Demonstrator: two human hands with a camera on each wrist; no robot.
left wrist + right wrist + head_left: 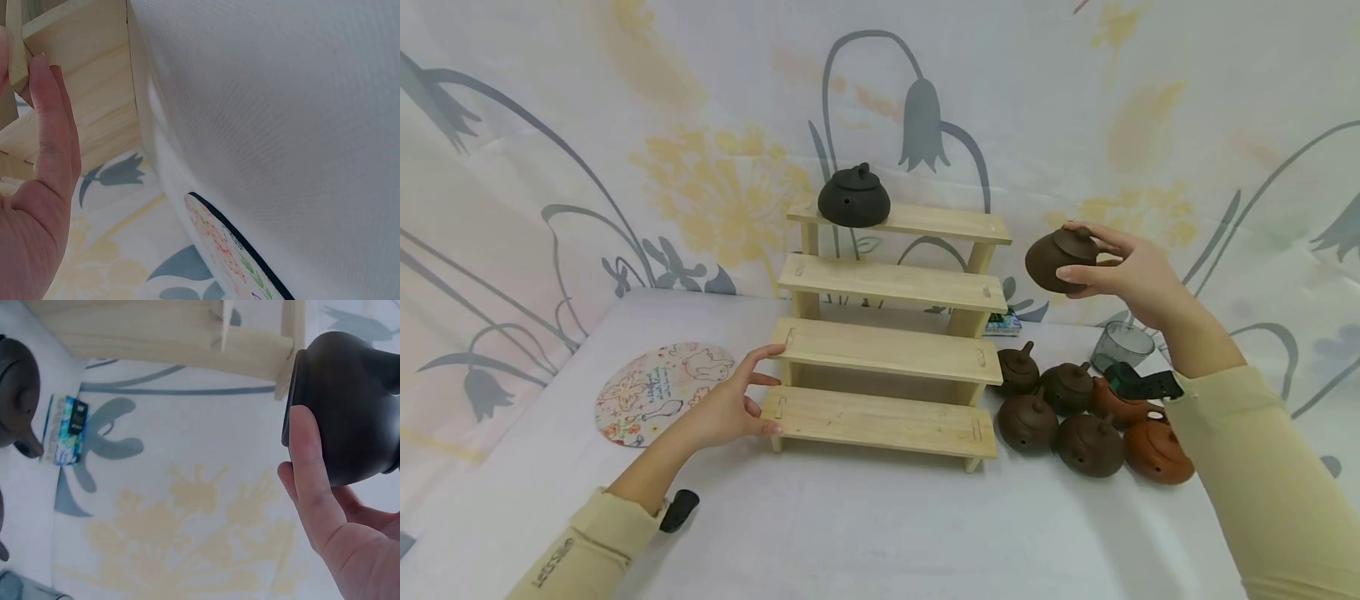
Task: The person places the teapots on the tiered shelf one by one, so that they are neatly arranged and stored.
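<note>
A brown teapot point(1051, 260) is held up in my right hand point(1131, 271), thumb on one side and fingers on the other. In the right wrist view this teapot point(350, 412) looks almost black. My left hand point(733, 404) touches the left end of a stepped wooden display stand point(887, 346), its thumb by the lowest step and its fingers reaching the step above. The fingers point(51, 119) look fairly straight against the wood in the left wrist view. On the top step, toward its left end, sits a black teapot point(853, 198).
Several brown and reddish teapots point(1090, 446) cluster right of the stand. Behind them are a clear glass cup point(1122, 346) and a small colourful box point(1002, 323). A round patterned board point(662, 387) lies on the white table to the left. Flowered cloth point(737, 100) hangs behind.
</note>
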